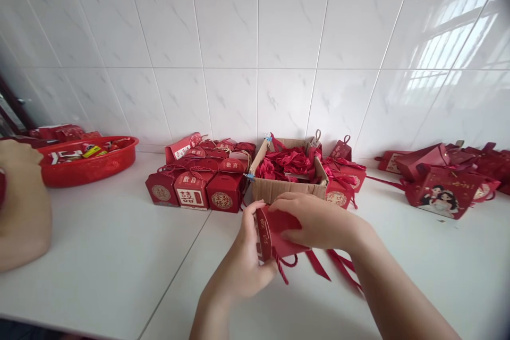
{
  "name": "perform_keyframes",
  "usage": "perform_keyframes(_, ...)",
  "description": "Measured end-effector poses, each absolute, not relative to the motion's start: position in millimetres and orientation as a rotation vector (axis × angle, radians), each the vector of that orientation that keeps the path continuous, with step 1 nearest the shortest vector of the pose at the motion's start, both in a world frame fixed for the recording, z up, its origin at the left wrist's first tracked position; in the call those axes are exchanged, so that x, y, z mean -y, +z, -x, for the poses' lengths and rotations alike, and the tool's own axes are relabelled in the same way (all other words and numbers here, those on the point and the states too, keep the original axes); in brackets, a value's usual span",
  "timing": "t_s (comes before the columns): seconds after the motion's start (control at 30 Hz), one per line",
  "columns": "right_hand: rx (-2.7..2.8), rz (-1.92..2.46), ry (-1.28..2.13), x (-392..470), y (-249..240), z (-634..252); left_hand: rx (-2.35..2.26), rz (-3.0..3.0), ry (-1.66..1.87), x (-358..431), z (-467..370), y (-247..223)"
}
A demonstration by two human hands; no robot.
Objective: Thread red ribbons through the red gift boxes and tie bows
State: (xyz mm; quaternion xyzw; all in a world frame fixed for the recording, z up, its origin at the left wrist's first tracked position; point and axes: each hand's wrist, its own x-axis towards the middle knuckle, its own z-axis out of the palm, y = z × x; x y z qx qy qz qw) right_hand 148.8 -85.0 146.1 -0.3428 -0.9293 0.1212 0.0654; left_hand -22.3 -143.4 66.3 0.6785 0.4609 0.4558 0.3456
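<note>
A small red gift box [283,228] with a twisted red cord is held between both hands, just in front of the cardboard box. My left hand [249,257] grips its left side, with the thumb near the cord at the bottom. Over the top and right side, my right hand [308,220] has its fingers closed on the box. Red ribbons [319,265] trail on the table below my right wrist. The open cardboard box [287,189] behind holds a heap of dark red ribbon [287,162].
Several red gift boxes [191,191] stand left of the cardboard box, others [346,175] right of it. More red boxes [442,188] lie far right. A red basin [90,170] of packets and a beige rounded object [24,207] are left. A tiled wall [287,95] rises behind.
</note>
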Motion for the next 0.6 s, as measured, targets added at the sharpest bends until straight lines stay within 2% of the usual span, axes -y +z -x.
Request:
perform_keyframes(0.13, 2.789, 1.252, 0.224, 78, 136, -139, -1.246, -1.774, 1.244, 138, 28, 61)
perform_keyframes(0.33, 2.707, 1.415, 0.331, 70, 135, -140, -1.450, -1.878, 1.316, 137, 35, 58)
perform_keyframes(0.6, 2.615, 1.499, 0.308, 56, 128, -138, -1.535, -1.851, 1.526, 130, 12, 58)
